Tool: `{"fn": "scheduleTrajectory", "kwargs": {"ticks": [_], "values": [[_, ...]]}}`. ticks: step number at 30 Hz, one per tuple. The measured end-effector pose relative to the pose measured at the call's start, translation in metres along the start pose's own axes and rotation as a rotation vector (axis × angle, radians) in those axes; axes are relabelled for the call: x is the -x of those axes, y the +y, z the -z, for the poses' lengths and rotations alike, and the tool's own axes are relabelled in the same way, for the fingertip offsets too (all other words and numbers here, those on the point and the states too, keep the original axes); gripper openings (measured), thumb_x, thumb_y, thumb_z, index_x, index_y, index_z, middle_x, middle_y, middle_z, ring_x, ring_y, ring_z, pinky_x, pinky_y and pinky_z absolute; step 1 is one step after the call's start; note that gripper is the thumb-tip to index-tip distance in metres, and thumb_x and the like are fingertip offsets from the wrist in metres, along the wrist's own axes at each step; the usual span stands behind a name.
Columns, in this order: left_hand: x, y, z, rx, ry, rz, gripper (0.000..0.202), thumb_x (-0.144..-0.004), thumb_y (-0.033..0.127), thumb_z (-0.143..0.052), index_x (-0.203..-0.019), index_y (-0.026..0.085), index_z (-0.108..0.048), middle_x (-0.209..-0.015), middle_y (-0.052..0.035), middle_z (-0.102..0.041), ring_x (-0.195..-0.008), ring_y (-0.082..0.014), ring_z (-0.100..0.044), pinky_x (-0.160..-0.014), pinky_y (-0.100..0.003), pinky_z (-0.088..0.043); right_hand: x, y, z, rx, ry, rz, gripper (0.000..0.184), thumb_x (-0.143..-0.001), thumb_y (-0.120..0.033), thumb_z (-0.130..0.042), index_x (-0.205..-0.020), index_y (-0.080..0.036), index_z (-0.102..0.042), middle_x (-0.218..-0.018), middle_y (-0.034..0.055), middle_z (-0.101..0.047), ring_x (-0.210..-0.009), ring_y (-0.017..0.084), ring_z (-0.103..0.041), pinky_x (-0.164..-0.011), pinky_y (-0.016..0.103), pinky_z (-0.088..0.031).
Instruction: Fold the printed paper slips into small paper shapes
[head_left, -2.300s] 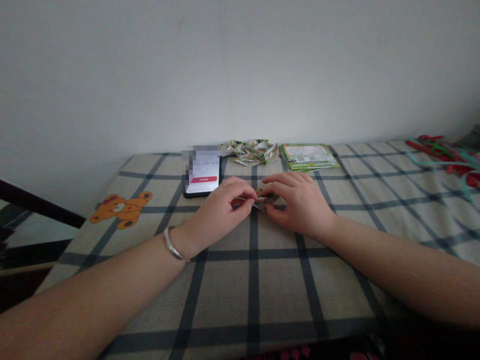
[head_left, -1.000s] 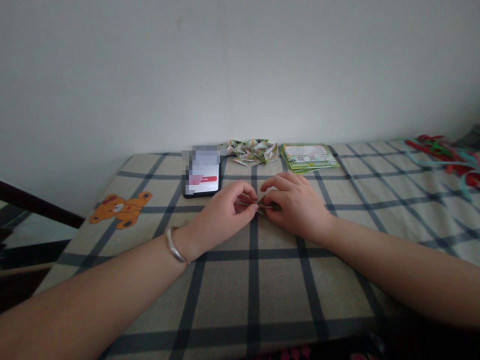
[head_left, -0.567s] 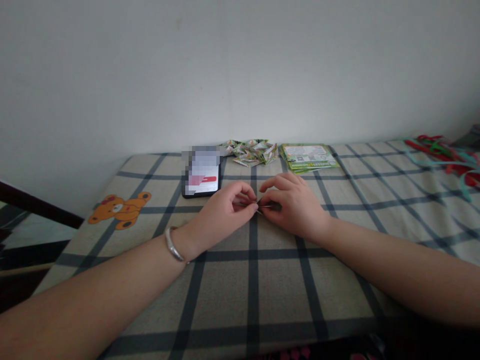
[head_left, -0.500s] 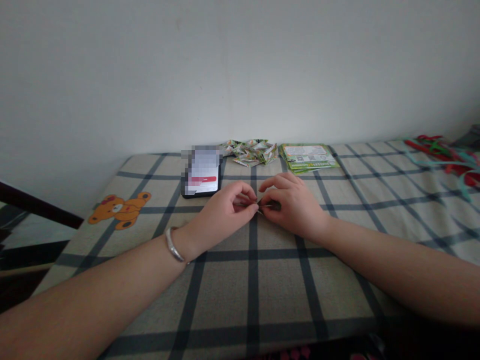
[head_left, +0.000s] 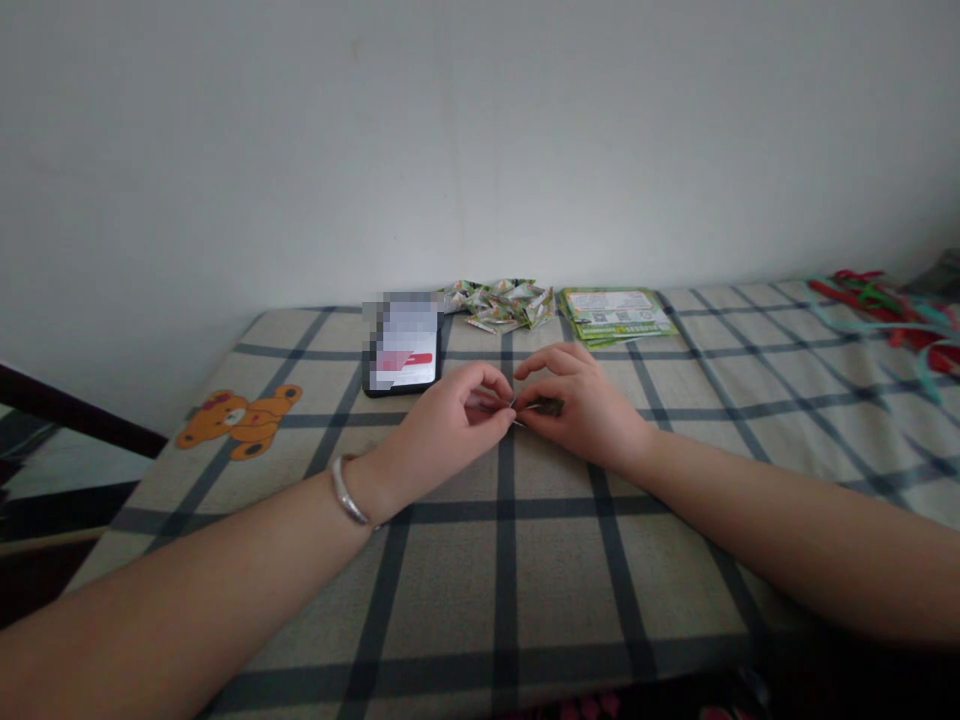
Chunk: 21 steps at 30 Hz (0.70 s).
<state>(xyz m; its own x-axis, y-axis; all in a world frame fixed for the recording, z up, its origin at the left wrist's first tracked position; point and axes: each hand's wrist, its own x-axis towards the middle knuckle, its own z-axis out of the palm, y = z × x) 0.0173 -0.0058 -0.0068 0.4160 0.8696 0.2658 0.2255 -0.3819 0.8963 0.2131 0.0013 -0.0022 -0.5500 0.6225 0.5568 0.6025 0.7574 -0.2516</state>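
My left hand (head_left: pixel 457 415) and my right hand (head_left: pixel 589 405) meet fingertip to fingertip just above the checked tablecloth. Both are closed in a pinch on a small thin piece of paper (head_left: pixel 525 407). Only its pale edge and a dark side show; the fingers cover the rest. Beyond the hands lies a heap of small folded green-and-white paper pieces (head_left: pixel 510 303). To its right is a stack of flat green printed sheets (head_left: pixel 619 314).
A phone (head_left: pixel 411 345) with a lit, partly blurred screen lies behind my left hand. Farther left, a flat orange bear figure (head_left: pixel 241 420) is on the tablecloth (head_left: pixel 450 590). Red, green and teal ribbons (head_left: pixel 892 315) lie at the far right. A wall (head_left: pixel 480 140) stands behind the table.
My right hand and its fingertips have shifted very slightly left and up. Both hands keep their pinch on the piece of paper; the other things stay in place.
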Motion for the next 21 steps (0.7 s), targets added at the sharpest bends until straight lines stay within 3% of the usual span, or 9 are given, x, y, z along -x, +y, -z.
{"fn": "scheduleTrajectory", "kwargs": {"ticks": [11,17,21], "values": [[-0.002,0.001,0.007,-0.055,0.061,-0.011,0.018,-0.078,0.021,-0.057,-0.095,0.017,-0.055,-0.095,-0.0033,-0.060,-0.085,-0.0146,-0.062,-0.078,-0.032,-0.053,0.000,-0.001,0.014,0.109,0.025,0.077,0.014,-0.079,-0.026,-0.067,-0.092,-0.022,-0.068,-0.115,0.0069,-0.065,-0.112,0.025,-0.053,-0.097,0.041,-0.043],[-0.002,-0.002,0.007,-0.037,0.077,0.004,0.019,-0.078,0.022,-0.057,-0.096,0.017,-0.054,-0.100,-0.0048,-0.060,-0.089,-0.0156,-0.061,-0.083,-0.035,-0.052,0.001,-0.005,0.019,0.335,0.074,0.043,0.010,-0.083,-0.031,-0.065,-0.087,-0.023,-0.069,-0.119,0.0033,-0.066,-0.119,0.028,-0.052,-0.097,0.044,-0.039],[-0.002,-0.005,0.006,-0.039,0.064,-0.011,0.013,-0.076,0.020,-0.057,-0.088,0.018,-0.052,-0.100,-0.0044,-0.060,-0.090,-0.0162,-0.061,-0.082,-0.035,-0.052,0.001,-0.009,0.019,0.467,-0.009,0.046,0.015,-0.086,-0.028,-0.061,-0.076,-0.022,-0.070,-0.115,0.0004,-0.070,-0.121,0.029,-0.052,-0.099,0.046,-0.036]]}}
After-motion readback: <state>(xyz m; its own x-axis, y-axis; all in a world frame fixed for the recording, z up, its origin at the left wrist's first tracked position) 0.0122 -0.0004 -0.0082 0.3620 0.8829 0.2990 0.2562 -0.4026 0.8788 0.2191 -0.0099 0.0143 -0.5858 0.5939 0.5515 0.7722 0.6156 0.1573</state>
